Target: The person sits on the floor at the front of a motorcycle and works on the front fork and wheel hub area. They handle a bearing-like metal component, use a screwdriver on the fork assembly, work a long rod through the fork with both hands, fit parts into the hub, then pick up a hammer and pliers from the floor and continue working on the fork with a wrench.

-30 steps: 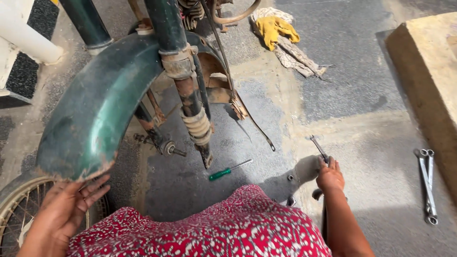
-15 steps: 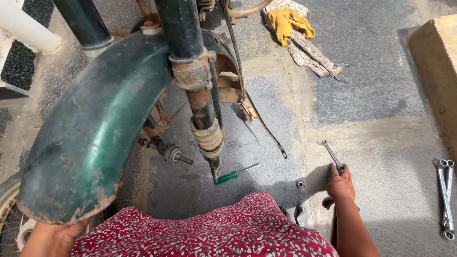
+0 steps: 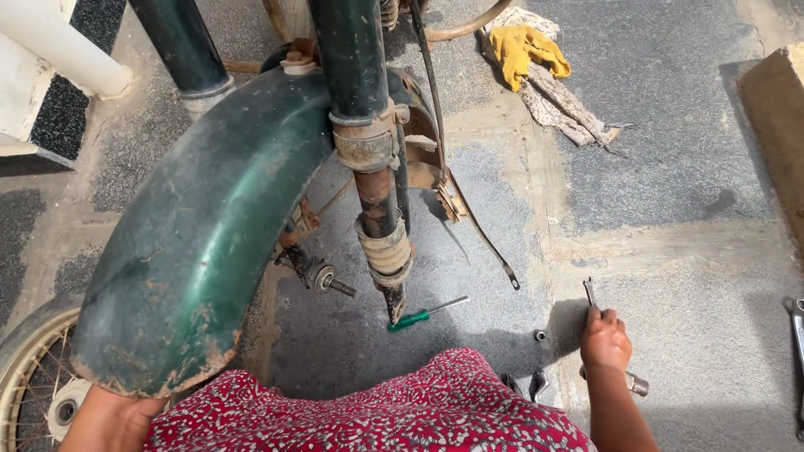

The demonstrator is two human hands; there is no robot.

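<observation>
Green mudguard was steadied underneath by the left hand; right hand, beside it, gripped a spanner; wheel was already off the fork.

The mudguard is dark green with rust-brown patches along its lower edge. The fork leg is dark green above and rusty brown below. The screwdriver has a green handle and silver shaft. The spanner is silver. The glove is yellow. The dress is red with a white floral pattern. The floor is speckled grey with paler bands.
</observation>
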